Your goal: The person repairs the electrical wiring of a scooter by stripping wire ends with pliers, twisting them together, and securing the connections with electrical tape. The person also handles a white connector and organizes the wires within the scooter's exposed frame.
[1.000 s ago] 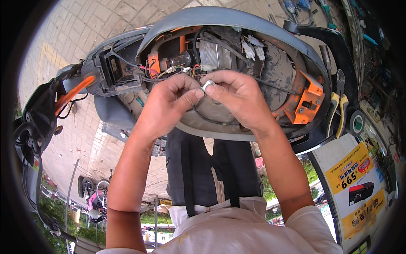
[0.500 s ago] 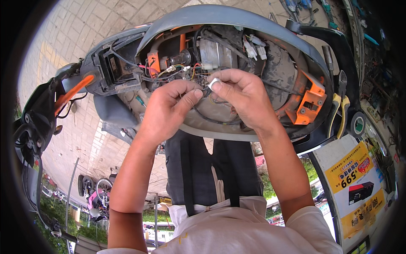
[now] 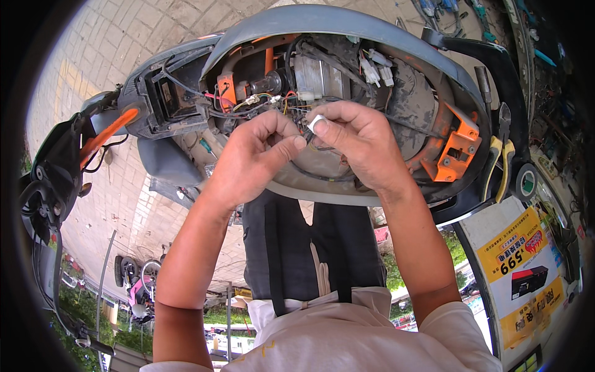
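Observation:
Both hands work over the open body of a scooter (image 3: 347, 25), among its exposed wires (image 3: 263, 102). My right hand (image 3: 365, 146) pinches a small white piece (image 3: 316, 123) between thumb and forefinger; its exact kind is hard to tell. Close by on the left, my left hand (image 3: 257, 152) has thumb and fingers drawn together near thin dark wires, and what lies between the fingertips is hidden. Beyond the hands sits a finned metal box (image 3: 319, 77). White plug connectors (image 3: 375, 69) lie to its right.
Yellow-handled pliers (image 3: 498, 164) rest on the scooter's rear at right, beside an orange bracket (image 3: 455, 149). Handlebars (image 3: 46, 167) stick out at far left. A printed yellow-and-white poster (image 3: 520, 273) is at lower right. Tools (image 3: 443, 12) lie on the paving at top right.
My left hand has shifted slightly right, its thumb tip a little lower. The right hand, still pinching the white piece, has moved only slightly.

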Demonstrator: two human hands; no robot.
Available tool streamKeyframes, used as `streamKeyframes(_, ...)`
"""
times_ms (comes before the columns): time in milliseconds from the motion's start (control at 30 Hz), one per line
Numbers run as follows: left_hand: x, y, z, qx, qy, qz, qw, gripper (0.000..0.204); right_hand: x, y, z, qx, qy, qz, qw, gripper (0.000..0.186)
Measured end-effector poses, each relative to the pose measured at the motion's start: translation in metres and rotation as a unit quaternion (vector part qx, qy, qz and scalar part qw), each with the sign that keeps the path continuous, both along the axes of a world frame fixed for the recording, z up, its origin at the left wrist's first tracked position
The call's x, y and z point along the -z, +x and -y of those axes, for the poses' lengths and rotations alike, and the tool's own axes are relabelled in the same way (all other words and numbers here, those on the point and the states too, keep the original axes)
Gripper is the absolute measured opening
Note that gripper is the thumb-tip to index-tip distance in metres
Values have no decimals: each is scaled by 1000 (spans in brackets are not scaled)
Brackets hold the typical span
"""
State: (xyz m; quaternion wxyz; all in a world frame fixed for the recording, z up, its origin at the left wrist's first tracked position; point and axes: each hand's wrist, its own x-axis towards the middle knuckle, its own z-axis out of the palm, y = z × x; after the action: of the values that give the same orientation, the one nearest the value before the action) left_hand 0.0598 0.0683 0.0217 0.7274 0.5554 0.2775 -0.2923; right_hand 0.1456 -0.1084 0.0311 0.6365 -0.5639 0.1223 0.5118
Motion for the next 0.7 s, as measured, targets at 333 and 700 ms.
streamKeyframes(333,-7,0,14,33,177,134,974,11,1,-1,-3,6,-14,8,1000,25)
streamKeyframes(700,-1,5,13,109,279,240,924,6,1,-1,0,5,-30,13,999,28)
